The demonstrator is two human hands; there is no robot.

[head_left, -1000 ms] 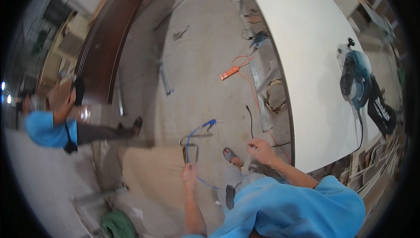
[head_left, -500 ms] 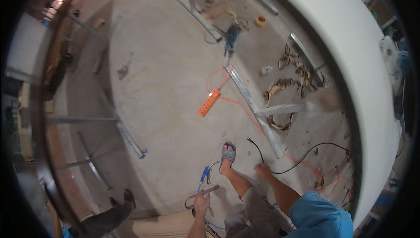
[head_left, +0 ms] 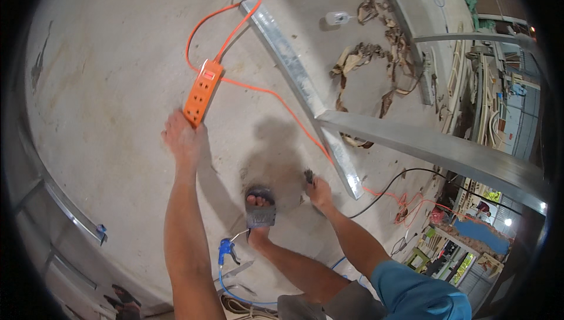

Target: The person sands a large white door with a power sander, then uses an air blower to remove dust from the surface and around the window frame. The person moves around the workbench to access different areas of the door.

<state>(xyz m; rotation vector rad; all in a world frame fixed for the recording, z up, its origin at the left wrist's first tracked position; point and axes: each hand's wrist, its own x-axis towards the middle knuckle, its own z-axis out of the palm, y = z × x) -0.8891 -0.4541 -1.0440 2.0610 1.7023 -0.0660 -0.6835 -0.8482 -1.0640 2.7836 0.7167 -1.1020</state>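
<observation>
My left hand (head_left: 183,138) grips the lower end of an orange power strip (head_left: 202,92), fingers on one side and thumb on the other. The strip lies on the concrete floor, its orange cord looping up and away. Lower and to the right, my right hand (head_left: 319,194) is closed around the black plug (head_left: 309,175) of a black cable (head_left: 380,195). Its prongs point up, away from my wrist. My sandalled foot (head_left: 259,208) stands between the two arms. Near it lie a blue air blow gun (head_left: 226,250) with a blue hose and a grey blade-like tool (head_left: 236,270).
A galvanized metal frame foot (head_left: 288,64) with a crossbar (head_left: 423,138) rises on the right. Beyond it are torn brown strips (head_left: 358,58) and a clear bottle (head_left: 337,18). Tangled orange cord (head_left: 411,205) lies lower right. Another metal frame (head_left: 70,217) stands left.
My left hand has let go of the blade-like tool and reached up to the power strip. My right hand has picked up the plug from the floor. The view has moved closer.
</observation>
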